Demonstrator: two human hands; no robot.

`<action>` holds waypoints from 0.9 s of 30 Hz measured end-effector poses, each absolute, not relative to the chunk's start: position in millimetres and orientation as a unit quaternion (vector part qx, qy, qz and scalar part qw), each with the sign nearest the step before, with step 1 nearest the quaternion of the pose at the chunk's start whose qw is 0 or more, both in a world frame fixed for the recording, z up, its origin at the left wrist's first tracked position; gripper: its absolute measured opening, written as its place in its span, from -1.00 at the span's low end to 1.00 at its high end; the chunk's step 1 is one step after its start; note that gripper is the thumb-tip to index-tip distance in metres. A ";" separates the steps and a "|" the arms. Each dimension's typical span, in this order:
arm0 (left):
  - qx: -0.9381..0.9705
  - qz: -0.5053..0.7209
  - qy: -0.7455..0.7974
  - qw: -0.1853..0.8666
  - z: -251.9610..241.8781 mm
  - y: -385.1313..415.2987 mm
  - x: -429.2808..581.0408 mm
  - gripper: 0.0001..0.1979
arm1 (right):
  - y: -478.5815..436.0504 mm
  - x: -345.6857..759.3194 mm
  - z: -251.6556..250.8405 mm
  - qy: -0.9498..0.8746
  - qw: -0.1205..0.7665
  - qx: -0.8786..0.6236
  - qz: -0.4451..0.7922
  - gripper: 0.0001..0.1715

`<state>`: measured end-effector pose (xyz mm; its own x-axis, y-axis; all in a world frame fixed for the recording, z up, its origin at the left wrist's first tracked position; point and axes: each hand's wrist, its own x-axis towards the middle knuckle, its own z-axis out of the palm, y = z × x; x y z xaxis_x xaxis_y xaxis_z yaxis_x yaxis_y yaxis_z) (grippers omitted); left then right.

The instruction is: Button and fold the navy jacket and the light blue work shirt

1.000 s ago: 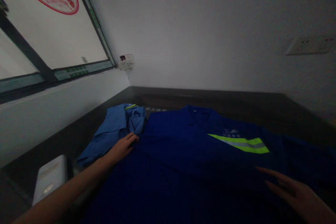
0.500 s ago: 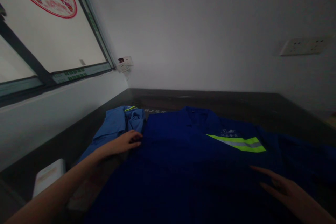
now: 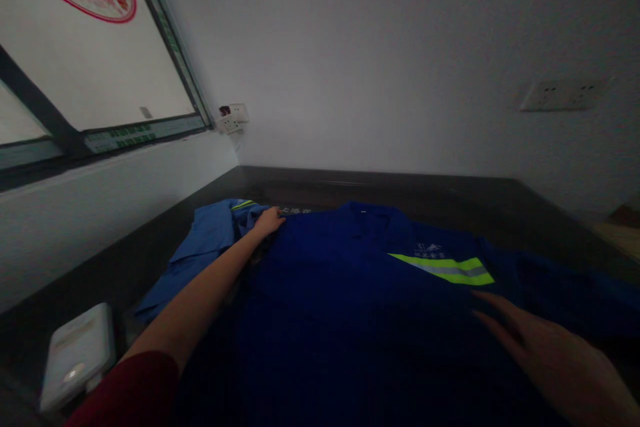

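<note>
Since 1 second ago, the left hand (image 3: 269, 220) has slid away from the body, along the shirt's edge up to its shoulder, and the right hand (image 3: 553, 363) has crept closer to the stripe. The dark blue work shirt (image 3: 350, 293) lies flat, front up, on the dark table (image 3: 450, 193). Its collar is farthest from the person, and its long axis runs straight away between the 2 hands. Left fingers curl onto the shoulder edge; whether they pinch cloth I cannot tell. Right fingers lie spread and flat on the cloth, just below the yellow reflective stripe (image 3: 443, 268). A lighter blue garment (image 3: 205, 247) is bunched against the shirt beside the left hand. A white device (image 3: 75, 353) sits nearer, lower left.
</note>
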<state>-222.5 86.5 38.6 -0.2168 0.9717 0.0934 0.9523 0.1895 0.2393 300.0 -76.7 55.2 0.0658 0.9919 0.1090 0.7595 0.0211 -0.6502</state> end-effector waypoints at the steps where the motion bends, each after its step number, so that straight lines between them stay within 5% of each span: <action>1: 0.627 0.127 0.767 0.046 37.6 90.8 -225.5 -0.80 | -77.9 279.4 63.9 -0.716 0.258 -0.630 0.157 -0.53; 9: 0.644 0.149 0.743 0.103 30.5 104.9 -235.5 -0.79 | -80.1 27.4 79.0 -0.956 0.165 -0.229 0.077 -0.75; 19: 0.672 0.231 0.696 0.101 17.9 108.6 -231.1 -0.67 | -45.9 -91.8 18.4 -0.962 0.174 -0.212 -0.010 -0.55; 27: 0.691 0.243 0.676 0.082 5.8 123.8 -237.8 -0.84 | -54.3 -91.7 5.9 -0.958 0.178 -0.221 0.043 -0.56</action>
<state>-237.8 123.8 5.8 -0.0320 0.9738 0.2250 0.8942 -0.0727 0.4417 -91.7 -54.3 5.9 -0.8386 0.4388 0.3228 0.4079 0.8986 -0.1617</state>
